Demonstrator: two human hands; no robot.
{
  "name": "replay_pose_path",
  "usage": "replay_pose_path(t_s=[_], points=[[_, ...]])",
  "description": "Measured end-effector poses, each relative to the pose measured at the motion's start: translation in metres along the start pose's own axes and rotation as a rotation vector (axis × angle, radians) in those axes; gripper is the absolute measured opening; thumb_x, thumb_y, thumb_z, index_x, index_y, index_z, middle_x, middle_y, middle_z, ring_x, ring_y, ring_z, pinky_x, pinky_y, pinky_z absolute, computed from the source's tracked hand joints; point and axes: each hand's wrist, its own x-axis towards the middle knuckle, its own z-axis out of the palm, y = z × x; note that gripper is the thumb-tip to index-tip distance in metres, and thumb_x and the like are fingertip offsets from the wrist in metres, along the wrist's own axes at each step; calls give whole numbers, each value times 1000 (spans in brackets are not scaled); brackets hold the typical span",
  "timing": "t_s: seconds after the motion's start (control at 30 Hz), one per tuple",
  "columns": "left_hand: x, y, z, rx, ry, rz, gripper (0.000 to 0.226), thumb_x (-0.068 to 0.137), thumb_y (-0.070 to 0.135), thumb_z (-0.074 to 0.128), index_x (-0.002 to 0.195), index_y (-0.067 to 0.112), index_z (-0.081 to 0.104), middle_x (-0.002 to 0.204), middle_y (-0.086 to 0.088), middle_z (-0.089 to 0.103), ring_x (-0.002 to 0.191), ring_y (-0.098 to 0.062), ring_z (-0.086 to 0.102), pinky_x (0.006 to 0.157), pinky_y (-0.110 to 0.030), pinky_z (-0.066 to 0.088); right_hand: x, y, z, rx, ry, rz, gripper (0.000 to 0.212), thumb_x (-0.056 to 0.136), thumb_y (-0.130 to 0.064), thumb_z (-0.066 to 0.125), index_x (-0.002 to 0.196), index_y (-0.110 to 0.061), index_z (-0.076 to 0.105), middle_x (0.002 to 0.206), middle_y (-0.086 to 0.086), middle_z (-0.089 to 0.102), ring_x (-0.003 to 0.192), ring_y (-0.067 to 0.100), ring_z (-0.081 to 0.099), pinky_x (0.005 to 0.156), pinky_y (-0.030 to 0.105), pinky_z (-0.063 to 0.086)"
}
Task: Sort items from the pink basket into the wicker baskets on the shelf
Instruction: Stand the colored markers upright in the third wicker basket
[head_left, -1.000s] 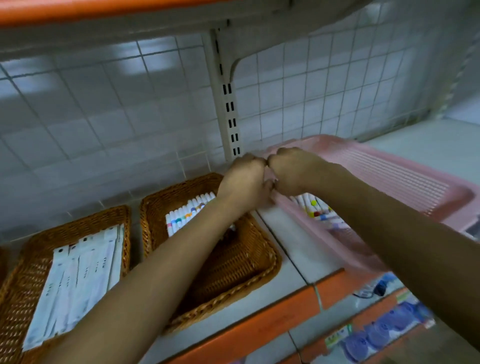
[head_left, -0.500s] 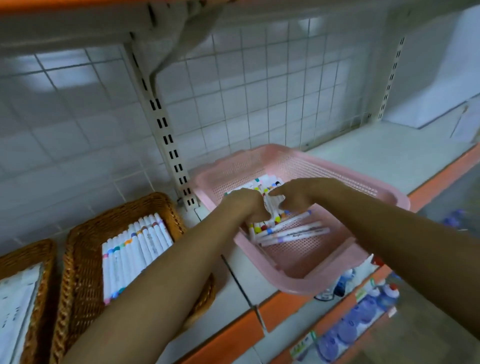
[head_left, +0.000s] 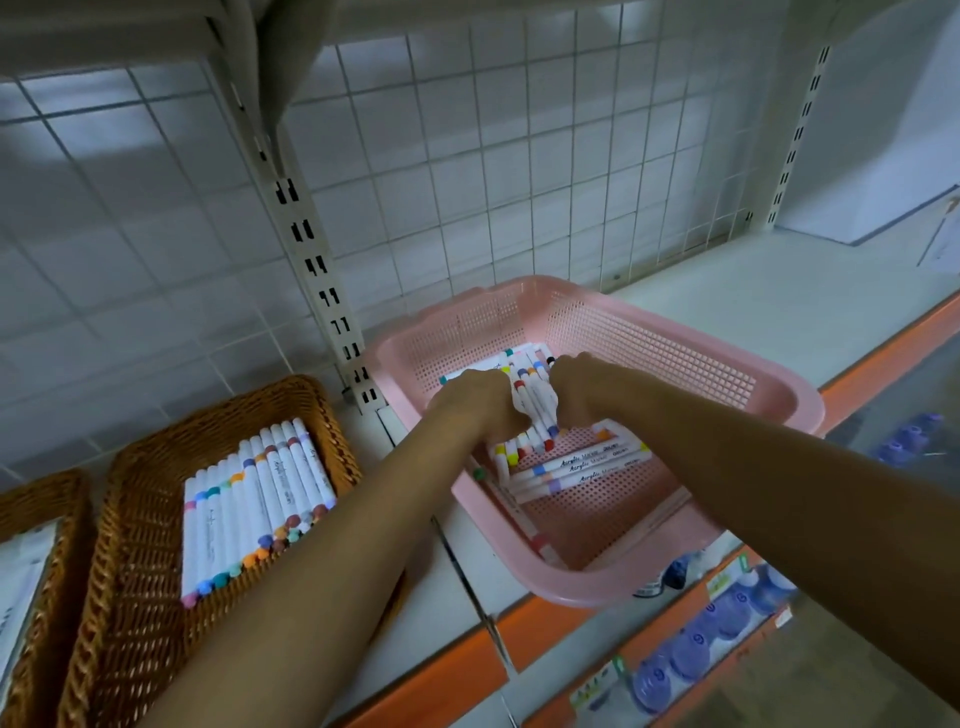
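Both hands are inside the pink basket (head_left: 779, 387), close together. The left hand (head_left: 475, 402) and right hand (head_left: 584, 389) are each curled round the marker bundle (head_left: 535, 408), one on each side. The bundle is held low over the basket's far half. Its long axis runs far to near, near end tipped slightly right, with coloured caps seen at both ends.

Loose markers (head_left: 587, 467) are lying on the basket floor just in front of the hands. They lie crosswise, long axis left-right, right ends angled away. Bare pink mesh is seen in the near half.

The basket sits skewed on the shelf (head_left: 753, 291), and its near corner hangs over the orange edge (head_left: 431, 680). White shelf surface is seen right of the basket and behind it. The slotted post (head_left: 311, 249) stands just beside its left far corner.

The wicker basket (head_left: 130, 467) is at left, apart from the pink one. Its row of markers (head_left: 249, 499) is laid side by side, long axes near-far, round caps at the near ends. Its right side is hidden by the left forearm. A second wicker basket (head_left: 52, 488) is cut off at the frame's left.
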Motion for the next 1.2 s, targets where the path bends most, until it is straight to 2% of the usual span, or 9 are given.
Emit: replay_pose_path(t_s=[0.1, 0.23, 0.37, 0.5, 0.63, 0.83, 0.9, 1.07, 1.2], points=[[0, -1, 1, -10, 8, -19, 37, 88, 42, 55, 114, 16, 60, 117, -5, 62, 102, -24, 58, 73, -28, 41, -5, -1, -2, 98, 43, 62, 57, 93, -13, 54, 138, 8, 27, 139, 20, 34, 127, 33, 39, 97, 33, 40], [-2, -1, -1, -12, -8, 8, 48, 89, 41, 55, 133, 22, 50, 133, -4, 54, 120, -24, 51, 89, -31, 43, -6, -2, -2, 229, 8, 79, 48, 89, -7, 57, 130, 5, 35, 130, 19, 48, 100, 25, 58, 60, 23, 44], [-5, 2, -4, -12, -47, 85, 46, 93, 42, 51, 137, 30, 47, 138, 0, 51, 125, -21, 48, 94, -29, 39, -4, -4, 2, 293, 21, 48, 54, 92, -28, 60, 132, 2, 40, 134, 17, 43, 119, 27, 51, 89, 29, 46], [-6, 2, -6, -31, -58, 101, 43, 94, 39, 51, 136, 28, 50, 137, 0, 52, 123, -21, 49, 94, -28, 39, -3, -4, 1, 270, 16, 44, 16, 92, -15, 54, 98, -1, 60, 111, 17, 58, 91, 21, 54, 52, 15, 34], [-7, 3, -6, -41, -57, 101, 43, 93, 39, 52, 134, 26, 51, 136, 0, 53, 122, -21, 49, 94, -28, 40, -5, -4, 0, 295, -90, 52, 33, 90, -14, 57, 120, -1, 55, 104, 12, 55, 88, 18, 48, 52, 16, 32], [-7, 5, -5, -40, -30, 74, 40, 94, 33, 50, 129, 13, 54, 132, -6, 56, 119, -24, 51, 94, -30, 40, -3, -3, 0, 315, -207, 109, 14, 93, -13, 46, 90, -2, 55, 69, 11, 57, 49, 18, 49, 47, 23, 37], [-6, 4, -5, -42, 33, 76, 36, 95, 34, 50, 120, 10, 58, 125, -8, 59, 113, -24, 54, 85, -30, 40, -6, -3, -4, 344, -207, 124, 21, 95, -11, 39, 83, -3, 54, 65, 11, 55, 45, 17, 45, 45, 23, 36], [-2, 1, -7, -191, 200, 3, 49, 101, 39, 33, 93, -1, 59, 101, -19, 62, 99, -34, 56, 73, -32, 37, -10, -4, -15, 500, -84, 126, 29, 100, -20, 35, 113, 0, 51, 80, 15, 59, 49, 16, 45, 48, 27, 36], [-4, 1, -16, -548, 215, -61, 54, 101, 43, 28, 79, 4, 57, 77, -17, 59, 87, -35, 59, 64, -31, 40, -20, -6, -28, 659, -25, 63, 20, 97, -14, 37, 93, -4, 54, 68, 9, 50, 51, 16, 42, 50, 27, 35]])
